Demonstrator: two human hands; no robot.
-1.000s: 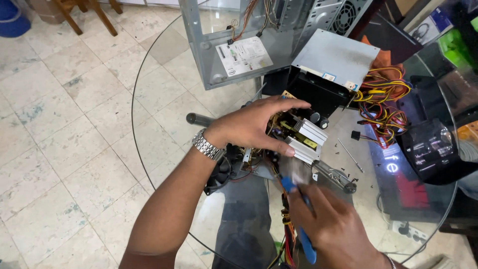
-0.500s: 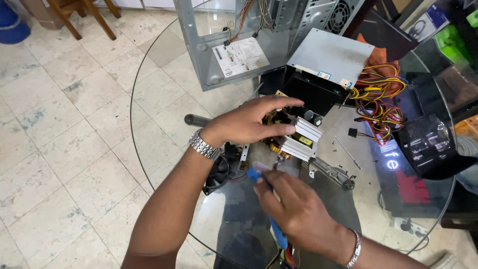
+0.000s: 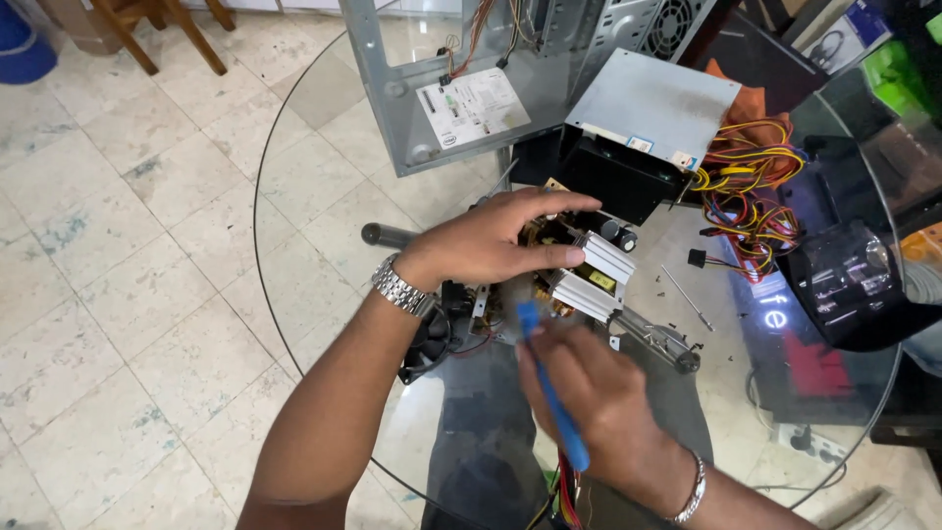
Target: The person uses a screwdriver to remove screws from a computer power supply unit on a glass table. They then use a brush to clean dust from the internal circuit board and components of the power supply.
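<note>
My left hand point(image 3: 496, 243), with a metal watch at its wrist, grips a bare power-supply circuit board point(image 3: 585, 275) with silver heat sinks and copper coils, holding it over the round glass table point(image 3: 324, 147). My right hand point(image 3: 599, 393) holds a blue brush point(image 3: 551, 393), whose tip sits just below the board's near edge. A black fan point(image 3: 429, 339) lies under my left wrist, with thin wires running toward the board.
An open grey computer case point(image 3: 471, 79) stands at the back. A grey power-supply housing point(image 3: 648, 123) with a yellow, red and black cable bundle point(image 3: 751, 186) lies right of it. A loose screwdriver point(image 3: 685, 297) and a dark helmet-like object point(image 3: 854, 280) are at the right.
My right hand with the blue brush has moved up and left toward the board, then back slightly to the right. My left hand keeps its hold on the board.
</note>
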